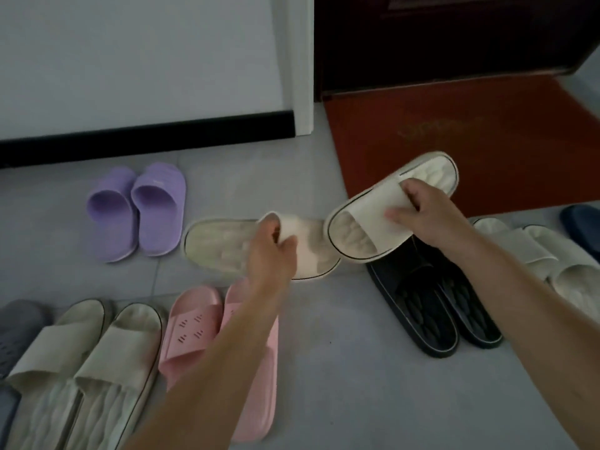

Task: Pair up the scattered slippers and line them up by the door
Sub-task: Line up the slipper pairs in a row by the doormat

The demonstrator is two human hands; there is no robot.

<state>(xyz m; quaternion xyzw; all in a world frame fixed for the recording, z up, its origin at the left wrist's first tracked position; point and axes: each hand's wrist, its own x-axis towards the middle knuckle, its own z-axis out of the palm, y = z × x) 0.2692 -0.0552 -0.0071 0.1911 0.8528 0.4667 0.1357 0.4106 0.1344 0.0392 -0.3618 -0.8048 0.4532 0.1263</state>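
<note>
My left hand (271,251) grips the strap of a cream slipper (220,243) that lies sideways over the grey floor. My right hand (422,212) pinches the strap of a matching cream slipper (367,222), held tilted above a black pair (431,306). The two cream slippers nearly touch at their toes. A purple pair (136,211) stands side by side near the wall. A pink pair (201,329) lies partly under my left forearm. Another cream pair (81,358) sits at the lower left.
A dark door (454,37) with a red mat (470,134) in front is at the upper right. More cream slippers (545,254) and a dark blue one (581,222) lie at the right edge. Grey slippers (16,326) show at the far left. A black skirting (146,131) runs along the wall.
</note>
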